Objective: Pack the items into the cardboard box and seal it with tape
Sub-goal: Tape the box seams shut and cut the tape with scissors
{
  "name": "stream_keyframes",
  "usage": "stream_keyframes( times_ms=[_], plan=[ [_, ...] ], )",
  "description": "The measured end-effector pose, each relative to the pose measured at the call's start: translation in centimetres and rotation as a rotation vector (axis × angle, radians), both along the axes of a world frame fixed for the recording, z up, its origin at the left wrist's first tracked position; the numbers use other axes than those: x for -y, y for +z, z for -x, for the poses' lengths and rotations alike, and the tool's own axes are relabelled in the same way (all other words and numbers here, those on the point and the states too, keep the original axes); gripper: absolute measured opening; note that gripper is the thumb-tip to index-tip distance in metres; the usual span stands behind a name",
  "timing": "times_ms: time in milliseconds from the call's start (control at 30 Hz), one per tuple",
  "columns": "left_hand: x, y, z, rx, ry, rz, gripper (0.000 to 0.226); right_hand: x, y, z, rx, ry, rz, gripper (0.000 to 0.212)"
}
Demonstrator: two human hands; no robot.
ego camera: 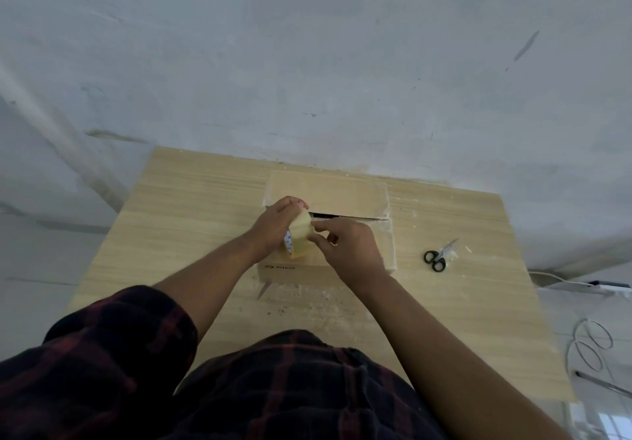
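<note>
Seen from above, a box (328,190) sits on a table (191,200) with its flaps folded down. A dark gap still shows along the seam. Over its near left part, the left hand (277,224) grips the tape (299,238), a roll held on edge to steady it. The right hand (349,248) pinches the roll's rim with thumb and forefinger, probably to lift the loose end. Scissors (436,258) lie well to the right, likely for cutting.

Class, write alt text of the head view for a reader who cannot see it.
Over a closed cardboard box on a wooden table, a person's left hand holds a tape roll while the right hand pinches its outer layer. A dark gap shows along the flap seam; black-handled scissors lie to the right.
</note>
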State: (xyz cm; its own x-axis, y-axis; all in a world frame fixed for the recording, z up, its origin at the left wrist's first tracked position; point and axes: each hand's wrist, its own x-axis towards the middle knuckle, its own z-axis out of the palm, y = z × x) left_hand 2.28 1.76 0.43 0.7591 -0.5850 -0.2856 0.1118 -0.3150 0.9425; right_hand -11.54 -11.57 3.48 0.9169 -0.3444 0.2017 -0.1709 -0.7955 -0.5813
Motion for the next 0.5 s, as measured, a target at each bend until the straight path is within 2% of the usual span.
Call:
stream_keyframes(
  times_ms=[133, 500],
  plan=[
    [0.0, 0.1, 0.0, -0.005, 0.008, 0.001, 0.024, 0.0, 0.4, -0.3, -0.033, 0.038, -0.015, 0.031],
    [0.0, 0.2, 0.1, -0.032, -0.006, 0.022, 0.024, 0.5, 1.9, -1.6, -0.133, -0.006, -0.183, 0.005]
  ],
)
